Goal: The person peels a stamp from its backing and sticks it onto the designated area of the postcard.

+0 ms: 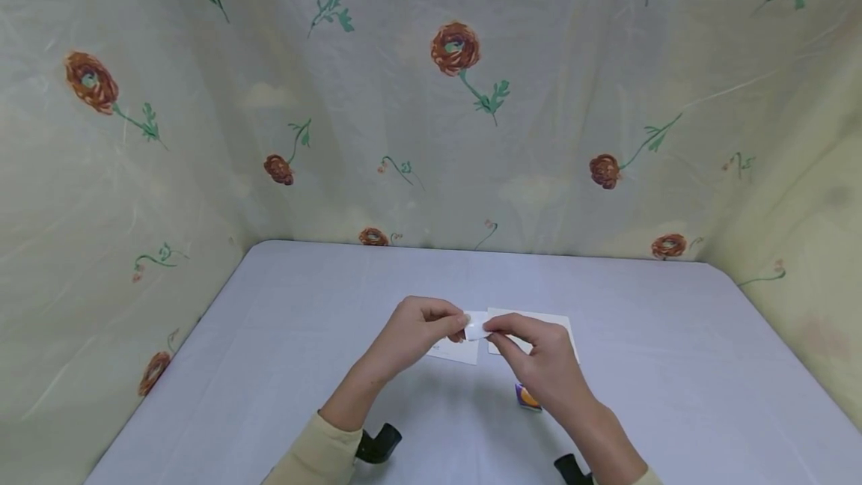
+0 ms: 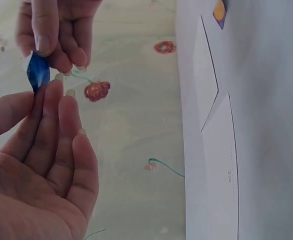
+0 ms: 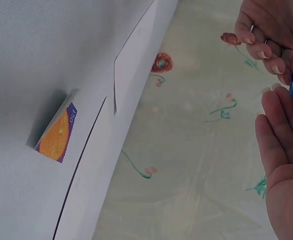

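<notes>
A small postage stamp [image 1: 477,325] is stretched between both hands above the table. Its white back faces the head camera, while in the left wrist view the stamp [image 2: 38,74] shows a blue face. My left hand [image 1: 419,330] pinches one edge between thumb and fingertips. At the opposite edge, thumb and index finger of my right hand [image 1: 547,358] pinch it too. Two white envelopes lie behind and below: a left envelope [image 1: 453,351] and a right envelope [image 1: 557,320], partly covered by the right hand. A purple and orange stamp [image 3: 56,134] marked 150 lies on the table.
The table [image 1: 303,365] has a pale cloth cover. Flower-printed sheeting [image 1: 539,96] hangs around its back and sides. Black wrist mounts are strapped on, one black mount [image 1: 379,444] by the left sleeve and another black mount [image 1: 572,468] by the right wrist.
</notes>
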Tool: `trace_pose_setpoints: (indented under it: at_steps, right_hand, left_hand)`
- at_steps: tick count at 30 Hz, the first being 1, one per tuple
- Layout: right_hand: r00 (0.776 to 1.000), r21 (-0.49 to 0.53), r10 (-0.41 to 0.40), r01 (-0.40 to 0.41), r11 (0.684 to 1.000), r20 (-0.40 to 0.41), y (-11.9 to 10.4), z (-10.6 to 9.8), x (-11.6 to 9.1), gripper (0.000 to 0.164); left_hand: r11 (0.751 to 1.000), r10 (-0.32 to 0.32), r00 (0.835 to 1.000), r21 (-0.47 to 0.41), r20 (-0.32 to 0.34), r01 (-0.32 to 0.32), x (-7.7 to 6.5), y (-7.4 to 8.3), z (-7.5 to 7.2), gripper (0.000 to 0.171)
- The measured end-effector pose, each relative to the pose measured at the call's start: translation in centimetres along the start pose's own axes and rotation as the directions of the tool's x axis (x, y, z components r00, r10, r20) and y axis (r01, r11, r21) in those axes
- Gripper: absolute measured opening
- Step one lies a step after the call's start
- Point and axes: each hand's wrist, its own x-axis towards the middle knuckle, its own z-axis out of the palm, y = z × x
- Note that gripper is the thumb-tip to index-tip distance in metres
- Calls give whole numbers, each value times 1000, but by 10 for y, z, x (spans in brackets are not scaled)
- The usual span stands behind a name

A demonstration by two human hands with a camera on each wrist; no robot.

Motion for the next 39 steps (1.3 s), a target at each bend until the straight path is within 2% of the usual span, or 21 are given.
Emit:
trace_pose_setpoints:
  at_steps: [19,25,39]
  right_hand:
    - [999,8,38,-39,999,20,-3,-1,0,16]
    - [999,-3,35,-35,999,19,-3,0,0,16]
    - [998,35,62,-63,997,28,-3,-1,0,16]
  left_hand:
    - [999,9,999,31,-40,-8,-2,6,-1,18]
    - [1000,12,999,8,-38,-12,-1,7,-1,22]
    - [1000,11,999,19,-33,-10,-3,5,1,21]
